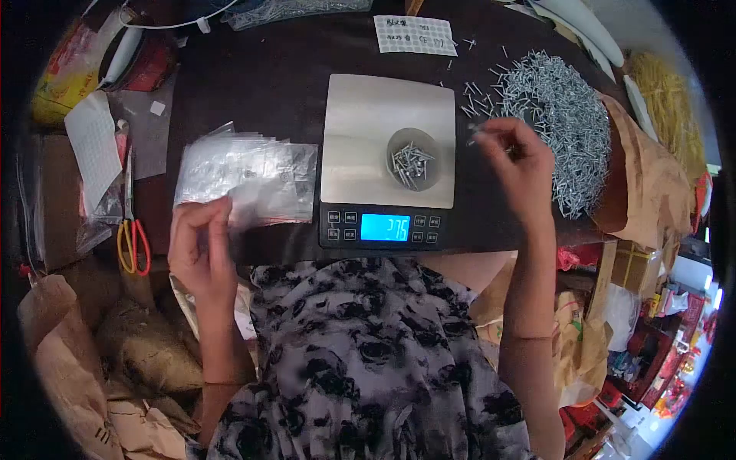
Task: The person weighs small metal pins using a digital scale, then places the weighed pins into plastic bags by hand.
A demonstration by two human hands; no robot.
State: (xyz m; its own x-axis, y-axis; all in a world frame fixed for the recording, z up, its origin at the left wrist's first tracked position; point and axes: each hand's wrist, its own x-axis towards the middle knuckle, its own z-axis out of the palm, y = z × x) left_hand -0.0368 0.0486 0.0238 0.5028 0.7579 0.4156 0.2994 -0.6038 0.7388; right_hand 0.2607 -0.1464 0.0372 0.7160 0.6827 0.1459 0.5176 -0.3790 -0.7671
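A digital scale (387, 146) with a steel platform stands in front of me, its lit display (385, 228) seeming to read 276. On the platform sits a small round dish (426, 140) holding a heap of screws (412, 165). My right hand (523, 165) is closed in a pinch beside the scale, with small screws at the fingertips, blurred. Behind it spreads a big pile of silvery screws (563, 115). My left hand (201, 249) pinches a clear plastic bag (247, 205), smeared by motion, at the near edge of a stack of clear bags (245, 165).
A handwritten label sheet (415, 35) lies behind the scale, with loose screws near it. Scissors (132, 230) with red and yellow handles are at the left. Brown paper (648, 184) borders the screw pile. Paper sacks (65, 360) stand below the table at left.
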